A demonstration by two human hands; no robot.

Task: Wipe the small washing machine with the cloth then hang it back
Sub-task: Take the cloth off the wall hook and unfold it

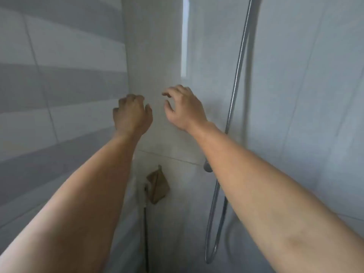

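Two curled hands, glossy tiles [315,95]

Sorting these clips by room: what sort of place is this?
Most likely a bathroom shower corner: tiled walls, a metal shower hose hanging down, and a brown cloth hung on the wall.
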